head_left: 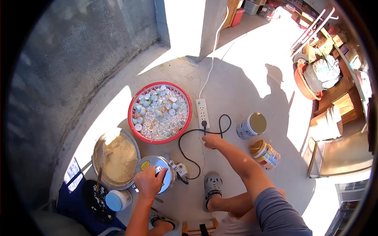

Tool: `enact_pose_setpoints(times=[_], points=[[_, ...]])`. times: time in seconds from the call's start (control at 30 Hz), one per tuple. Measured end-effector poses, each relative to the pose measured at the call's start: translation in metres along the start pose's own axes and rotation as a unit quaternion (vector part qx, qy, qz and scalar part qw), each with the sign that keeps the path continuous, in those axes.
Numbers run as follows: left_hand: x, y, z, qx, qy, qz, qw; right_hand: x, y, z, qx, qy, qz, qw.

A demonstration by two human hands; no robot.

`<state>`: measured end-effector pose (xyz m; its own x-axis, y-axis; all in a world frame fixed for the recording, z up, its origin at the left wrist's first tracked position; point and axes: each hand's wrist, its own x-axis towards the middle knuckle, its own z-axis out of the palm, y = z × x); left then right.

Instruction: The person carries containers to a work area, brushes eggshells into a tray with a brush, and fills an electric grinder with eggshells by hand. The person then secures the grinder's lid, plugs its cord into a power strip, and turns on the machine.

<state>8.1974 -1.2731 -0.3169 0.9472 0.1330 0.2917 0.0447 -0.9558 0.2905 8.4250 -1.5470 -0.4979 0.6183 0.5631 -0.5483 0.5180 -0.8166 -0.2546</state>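
My left hand (pixel 146 183) is closed at the near side of a round stainless-steel electric grinder (pixel 168 181), its thumb reaching over the lid by a dark knob. The hand hides part of the lid, which bears a yellow sticker. On the grinder's right side is a white control box (pixel 179 169). My right hand (pixel 212 141) is closed on the black power cord (pixel 199 165), just below the plug in a white power strip (pixel 202 112). Beyond the grinder stands a red-rimmed basket (pixel 189 114) of whole and crushed eggshells (pixel 159 114).
A metal basin (pixel 136 143) of pale powder with a stick sits left, near a blue-lidded tub (pixel 113 201). Right are an upright can (pixel 252 126) and a tipped can (pixel 265 155). A white cable (pixel 214 47) crosses the floor; stacked boxes line the right.
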Motion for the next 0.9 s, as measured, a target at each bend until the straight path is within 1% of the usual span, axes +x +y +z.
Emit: enact_pose_setpoints(times=[0.07,0.1,0.13,0.17,0.2,0.23,0.27,0.3,0.33,0.4,0.47,0.5,0.53,0.57,0.6,0.63,0.67,0.7,0.73,0.77,0.8,0.83,0.87,0.9], points=[[-0.001,0.0,-0.002,0.001,-0.011,-0.005,1.0,-0.002,0.004,-0.003,0.021,-0.077,-0.032,0.996],[-0.003,0.001,-0.002,-0.001,-0.011,-0.015,1.0,-0.003,0.003,-0.007,-0.003,-0.096,-0.045,0.994],[-0.003,0.002,-0.002,-0.003,-0.007,-0.022,1.0,-0.027,-0.012,-0.036,0.007,-0.102,0.0,0.995],[-0.006,0.001,0.001,-0.003,-0.005,-0.027,1.0,-0.046,-0.023,-0.06,-0.022,-0.09,-0.005,0.996],[-0.007,-0.001,0.002,-0.001,-0.007,-0.032,0.999,-0.053,-0.022,-0.071,-0.05,-0.067,-0.038,0.996],[-0.008,0.0,0.003,-0.002,0.013,-0.014,1.0,-0.043,-0.013,-0.064,-0.058,-0.048,-0.038,0.996],[-0.012,0.001,0.002,-0.004,0.006,-0.025,1.0,-0.061,-0.018,-0.084,-0.06,-0.027,-0.031,0.997],[-0.014,0.002,0.001,-0.005,-0.005,-0.037,0.999,-0.081,-0.024,-0.098,-0.05,-0.009,-0.052,0.997],[-0.012,0.004,-0.002,-0.006,0.006,-0.024,1.0,-0.106,-0.034,-0.113,-0.04,0.007,-0.073,0.997],[-0.015,0.009,-0.007,0.012,-0.001,-0.029,1.0,-0.146,-0.054,-0.135,-0.032,0.019,-0.041,0.998],[-0.017,0.008,-0.001,0.022,-0.005,-0.029,0.999,-0.179,-0.065,-0.137,-0.006,0.083,-0.066,0.994],[-0.017,0.008,0.0,0.023,0.005,-0.029,0.999,-0.193,-0.062,-0.129,0.043,0.13,-0.098,0.986],[-0.019,0.009,-0.002,0.025,0.014,-0.032,0.999,-0.209,-0.065,-0.124,0.043,0.131,-0.096,0.986],[-0.019,0.016,-0.01,0.042,-0.024,-0.052,0.997,-0.223,-0.069,-0.121,0.059,0.141,-0.113,0.982],[-0.016,0.016,-0.013,0.028,-0.043,-0.039,0.998,-0.234,-0.074,-0.118,0.076,0.145,-0.133,0.977],[-0.017,0.013,-0.013,0.017,-0.068,-0.034,0.997,-0.239,-0.079,-0.122,0.034,0.059,-0.079,0.995],[-0.016,0.013,-0.013,0.014,-0.064,-0.019,0.998,-0.271,-0.098,-0.139,0.041,0.032,-0.041,0.998],[-0.018,0.007,-0.01,-0.011,-0.062,-0.006,0.998,-0.262,-0.088,-0.132,0.029,0.003,-0.054,0.998],[-0.02,0.0,-0.002,-0.003,-0.039,0.005,0.999,-0.267,-0.095,-0.136,0.023,-0.004,0.019,1.0],[-0.02,-0.004,0.0,-0.013,-0.047,0.003,0.999,-0.256,-0.084,-0.132,0.023,-0.02,-0.01,0.999],[-0.017,-0.002,-0.005,-0.012,-0.083,-0.012,0.996,-0.254,-0.082,-0.133,0.053,-0.008,-0.006,0.999],[-0.015,0.0,-0.007,-0.017,-0.106,-0.032,0.994,-0.262,-0.089,-0.14,0.042,0.015,0.002,0.999],[-0.013,0.001,-0.007,-0.009,-0.107,-0.038,0.993,-0.256,-0.083,-0.133,0.063,0.053,-0.012,0.997],[-0.007,-0.001,-0.008,-0.001,-0.104,-0.04,0.994,-0.258,-0.087,-0.134,0.058,0.062,-0.023,0.996]])
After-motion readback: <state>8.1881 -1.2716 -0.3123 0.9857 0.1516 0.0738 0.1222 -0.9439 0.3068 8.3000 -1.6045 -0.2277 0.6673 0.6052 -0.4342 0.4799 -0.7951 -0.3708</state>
